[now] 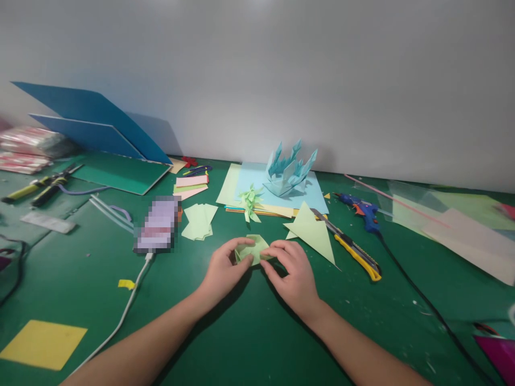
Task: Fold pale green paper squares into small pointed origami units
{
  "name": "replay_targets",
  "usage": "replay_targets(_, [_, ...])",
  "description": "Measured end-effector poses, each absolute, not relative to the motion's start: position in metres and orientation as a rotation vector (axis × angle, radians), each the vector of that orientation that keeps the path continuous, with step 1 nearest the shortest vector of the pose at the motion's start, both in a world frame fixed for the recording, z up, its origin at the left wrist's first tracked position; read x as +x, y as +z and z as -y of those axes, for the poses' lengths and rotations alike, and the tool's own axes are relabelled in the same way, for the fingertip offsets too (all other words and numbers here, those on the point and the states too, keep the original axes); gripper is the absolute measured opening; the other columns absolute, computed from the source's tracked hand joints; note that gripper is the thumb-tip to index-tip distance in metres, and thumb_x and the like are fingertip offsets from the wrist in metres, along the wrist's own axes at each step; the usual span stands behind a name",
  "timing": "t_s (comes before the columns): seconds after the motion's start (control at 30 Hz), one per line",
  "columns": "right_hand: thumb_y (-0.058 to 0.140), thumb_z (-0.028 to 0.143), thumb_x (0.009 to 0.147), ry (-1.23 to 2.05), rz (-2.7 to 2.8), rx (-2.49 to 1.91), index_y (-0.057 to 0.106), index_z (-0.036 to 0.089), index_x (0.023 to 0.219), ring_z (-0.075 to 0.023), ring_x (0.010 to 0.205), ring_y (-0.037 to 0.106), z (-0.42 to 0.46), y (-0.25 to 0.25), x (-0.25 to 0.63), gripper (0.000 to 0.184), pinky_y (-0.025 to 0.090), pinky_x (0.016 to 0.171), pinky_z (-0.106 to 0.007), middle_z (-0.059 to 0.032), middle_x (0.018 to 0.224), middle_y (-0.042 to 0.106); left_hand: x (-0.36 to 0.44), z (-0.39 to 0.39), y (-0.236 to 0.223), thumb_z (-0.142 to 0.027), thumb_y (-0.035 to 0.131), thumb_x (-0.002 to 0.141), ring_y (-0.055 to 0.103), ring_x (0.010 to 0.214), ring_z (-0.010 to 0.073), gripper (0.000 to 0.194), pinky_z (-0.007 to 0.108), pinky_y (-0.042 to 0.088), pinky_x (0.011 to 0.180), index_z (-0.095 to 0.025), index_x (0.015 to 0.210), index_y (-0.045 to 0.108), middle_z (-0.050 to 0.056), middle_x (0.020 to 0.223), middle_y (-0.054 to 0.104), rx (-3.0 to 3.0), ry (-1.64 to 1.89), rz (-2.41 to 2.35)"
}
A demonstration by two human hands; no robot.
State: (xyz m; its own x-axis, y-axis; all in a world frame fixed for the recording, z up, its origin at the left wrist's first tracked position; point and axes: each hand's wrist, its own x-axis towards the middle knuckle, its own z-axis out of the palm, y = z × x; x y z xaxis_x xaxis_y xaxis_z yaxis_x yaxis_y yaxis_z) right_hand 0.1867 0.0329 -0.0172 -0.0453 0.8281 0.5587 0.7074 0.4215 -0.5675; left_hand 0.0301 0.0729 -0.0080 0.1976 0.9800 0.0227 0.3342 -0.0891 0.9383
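Observation:
A small piece of pale green paper [254,247], partly folded, is held just above the table between both hands. My left hand [225,268] pinches its left side, thumb in front and fingers behind. On the other side my right hand [292,273] grips the right edge between thumb and fingertips. Beyond them stand a folded green paper plant [251,201] and a blue folded paper piece with upright points [287,171]. Pale green paper slips [199,221] lie to the left, and a green paper triangle [314,233] to the right.
A yellow utility knife [358,254] and a blue glue gun [366,213] with a black cord lie at right. At left are a phone [159,222] on a white cable [134,295], pliers [48,185] and blue boards [92,123]. A yellow sheet [43,344] lies at front left.

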Motion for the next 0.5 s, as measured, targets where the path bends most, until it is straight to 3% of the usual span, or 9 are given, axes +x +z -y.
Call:
replay_targets(0.2, [0.058, 0.018, 0.083, 0.137, 1.750, -1.321, 0.063, 0.022, 0.080, -0.0195, 0.077, 0.054, -0.0338, -0.0173, 0.1885, 0.008, 0.043, 0.070, -0.035, -0.0035, 0.079, 0.060, 0.0314, -0.0720, -0.0083, -0.019, 0.060, 0.066, 0.046, 0.048, 0.0089, 0.024, 0.025, 0.042, 0.052, -0.021, 0.090, 0.067, 0.003, 0.096, 0.071, 1.606, 0.951, -1.290])
replay_targets(0.5, [0.055, 0.019, 0.083, 0.148, 1.806, -1.280, 0.061, 0.022, 0.078, -0.0197, 0.081, 0.055, -0.0340, -0.0172, 0.1876, 0.008, 0.042, 0.073, -0.035, -0.0043, 0.084, 0.060, 0.0302, -0.0717, -0.0053, -0.021, 0.057, 0.069, 0.054, 0.057, 0.0113, 0.029, 0.025, 0.045, 0.057, -0.019, 0.097, 0.066, 0.005, 0.103, 0.070, 1.618, 0.867, -1.303])
